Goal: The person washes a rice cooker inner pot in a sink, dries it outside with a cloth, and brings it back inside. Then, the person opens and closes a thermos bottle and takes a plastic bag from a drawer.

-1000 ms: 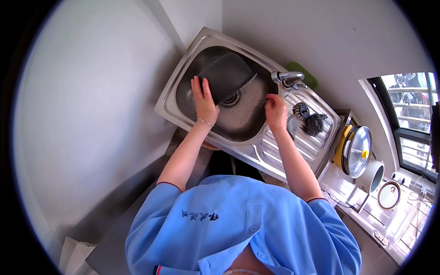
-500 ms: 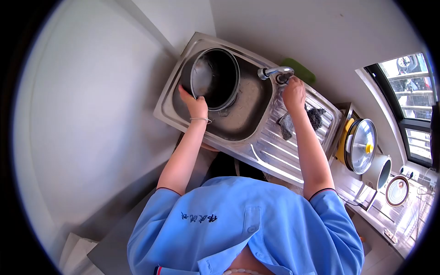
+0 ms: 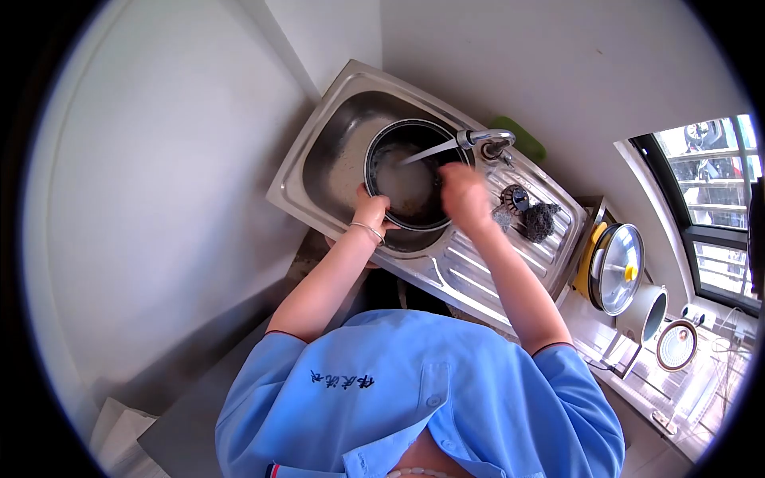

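A dark round pot [image 3: 398, 209] stands in the steel sink basin beneath the faucet [image 3: 484, 138]. Water [image 3: 430, 152] streams from the spout into it, and cloudy water lies inside. My left hand [image 3: 372, 212] grips the pot's near-left rim, fingers wrapped around the edge. Over the pot's right side is my right hand [image 3: 466, 197], smeared by motion; its fingers are partly hidden, so what they hold, if anything, is unclear. To the right of that hand, a dark scouring pad [image 3: 541, 223] and a round strainer [image 3: 515, 198] rest on the ridged drainboard.
The sink [image 3: 311, 185] sits in a corner against white walls. A green object [image 3: 518, 137] lies behind the faucet. Right of the drainboard are a glass-lidded yellow pan [image 3: 619, 269], a white pot [image 3: 642, 315] and a round lid [image 3: 677, 346], near a window [image 3: 701, 191].
The pot has moved right, beneath the spout, with my left hand on it. My right hand has left the faucet and come over the pot. Water now runs.
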### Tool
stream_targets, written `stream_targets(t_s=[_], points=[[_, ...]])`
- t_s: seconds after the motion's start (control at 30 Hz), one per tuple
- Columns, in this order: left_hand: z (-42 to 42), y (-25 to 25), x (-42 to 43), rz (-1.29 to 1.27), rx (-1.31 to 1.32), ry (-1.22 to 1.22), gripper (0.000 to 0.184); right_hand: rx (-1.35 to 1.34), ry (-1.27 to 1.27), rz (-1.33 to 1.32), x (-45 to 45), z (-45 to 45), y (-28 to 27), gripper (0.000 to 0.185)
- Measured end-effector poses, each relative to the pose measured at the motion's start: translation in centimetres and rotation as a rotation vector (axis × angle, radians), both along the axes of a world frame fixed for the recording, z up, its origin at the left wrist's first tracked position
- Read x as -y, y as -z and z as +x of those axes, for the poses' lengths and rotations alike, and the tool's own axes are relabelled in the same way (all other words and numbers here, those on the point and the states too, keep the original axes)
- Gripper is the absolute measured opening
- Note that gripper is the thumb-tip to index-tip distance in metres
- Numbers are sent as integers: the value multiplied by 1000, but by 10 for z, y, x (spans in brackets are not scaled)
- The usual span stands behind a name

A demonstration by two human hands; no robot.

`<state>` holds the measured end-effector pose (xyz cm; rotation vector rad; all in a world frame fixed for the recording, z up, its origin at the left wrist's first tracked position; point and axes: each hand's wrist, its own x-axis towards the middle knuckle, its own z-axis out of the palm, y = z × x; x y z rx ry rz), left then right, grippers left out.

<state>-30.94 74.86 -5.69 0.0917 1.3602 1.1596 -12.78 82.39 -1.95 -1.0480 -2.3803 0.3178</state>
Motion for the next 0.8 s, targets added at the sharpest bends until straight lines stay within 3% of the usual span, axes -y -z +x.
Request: stream_targets(t_s=[0.1,0.2,0.23,0.3,0.33,0.37,0.4,0.43,0.47,0.5,0.57,0.63,0.67,0.7,0.73,0.77,0.8], points=[[6,4,7,38,30,22,69,162,-408,-55,14,-46,7,24],[6,-7,16,99,10,-11,69,367,-275,116,-15,-62,40,20],[5,-16,20,122,-30,-74,69,712,-79,-156,-25,-68,46,20],[3,-15,22,174,-81,-145,69,775,-45,-122,-21,-60,55,21],[-3,-8,23,204,-83,-148,69,639,-43,-249,-4,-64,47,20],[-4,-5,21,350,-14,-93,69,682,-120,-357,9,-69,43,19],[-9,19,22,220,-14,-40,70,619,-279,-473,17,-81,50,19],[-2,6,21,185,14,-17,69,366,-332,-469,20,-91,65,19],[2,-11,21,150,26,-9,69,399,-354,-46,12,-99,58,19],[0,-13,25,97,1,16,70,410,-325,-28,-2,-95,57,19],[-2,-26,25,62,-37,42,71,353,54,-15,-30,-91,52,18],[-5,-44,26,39,-131,-124,73,652,-71,-261,-31,-77,56,16],[-7,-40,24,7,-75,-174,76,810,-247,-149,-16,-74,47,20],[-5,-39,21,54,-70,-158,76,808,-260,-269,3,-77,25,23],[-1,-36,20,98,-61,-140,76,661,-270,-263,17,-90,75,25],[-2,-27,22,128,-53,-106,76,444,-293,-394,24,-88,26,25],[-1,-18,22,155,-49,-74,75,258,-327,-478,18,-97,41,24]])
